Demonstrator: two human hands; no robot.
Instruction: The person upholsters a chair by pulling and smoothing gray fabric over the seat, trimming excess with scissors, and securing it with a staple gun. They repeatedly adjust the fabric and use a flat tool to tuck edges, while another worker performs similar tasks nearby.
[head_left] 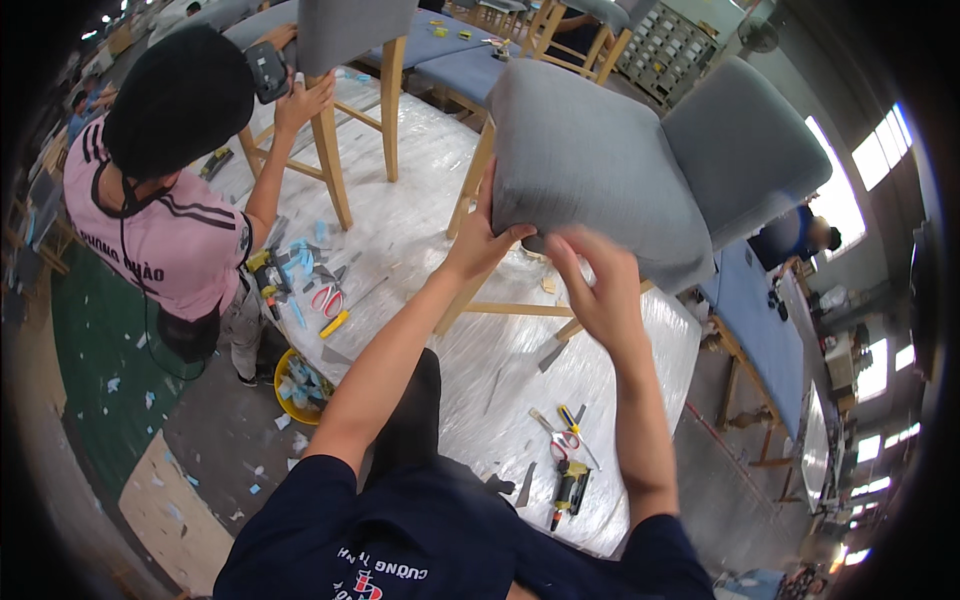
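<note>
Counting what is showing: two grey upholstered chairs sitting on the wrapped table (640,340), chair near (600,170) and chair far (350,40). Two own hands showing, left hand (480,240) and right hand (600,290). One co-worker (170,200) in a pink shirt standing at left. Two pairs of scissors lying out: scissors near (562,440), scissors far (326,298). One yellow bin (300,385) sitting below the table edge. One power tool (570,490) lying near the front edge.

one head-worn fisheye looks steeply down from just above the person's shoulders, close over the wrapped table (420,240), with the workshop stretching far beyond.
</note>
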